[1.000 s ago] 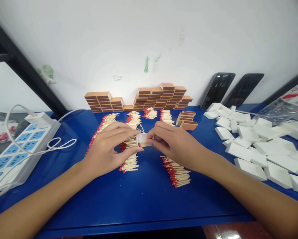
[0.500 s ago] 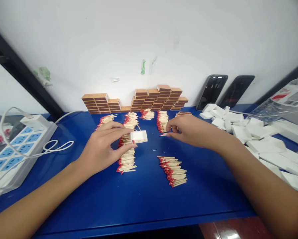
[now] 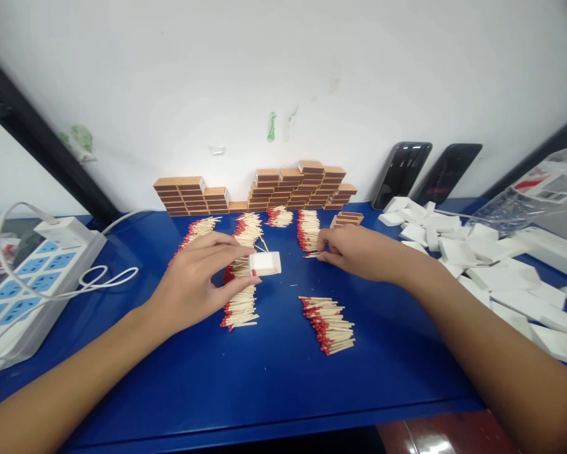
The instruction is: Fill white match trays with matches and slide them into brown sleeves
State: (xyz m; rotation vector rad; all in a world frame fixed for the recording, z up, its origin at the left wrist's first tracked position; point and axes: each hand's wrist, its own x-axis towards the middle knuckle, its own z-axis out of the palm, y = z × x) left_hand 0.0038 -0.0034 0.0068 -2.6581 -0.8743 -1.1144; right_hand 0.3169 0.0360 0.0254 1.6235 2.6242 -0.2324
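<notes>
My left hand (image 3: pixel 195 277) pinches a small white matchbox tray (image 3: pixel 265 259) between thumb and fingers, its open side facing me. A few red-tipped matches lie along the tray's lower side. My right hand (image 3: pixel 342 249) has thumb and forefinger closed on the end of a match (image 3: pixel 310 256), at the near end of a row of matches (image 3: pixel 308 230). Beneath and beside my left hand runs a long row of matches (image 3: pixel 240 309), partly covered by the hand. Closer to me lies another pile of matches (image 3: pixel 329 325).
Brown matchboxes (image 3: pixel 302 186) are stacked along the wall, with more stacked boxes (image 3: pixel 183 195) to their left. Loose white trays (image 3: pixel 491 265) heap up at the right. Two black phones (image 3: pixel 401 173) lean on the wall. A power strip (image 3: pixel 37 284) with a white cable stands at the left.
Both hands stay nearly in place. The tray has tipped slightly and sits a little lower, showing more of the matches in it. My right hand's fingers have drawn closer together around the match.
</notes>
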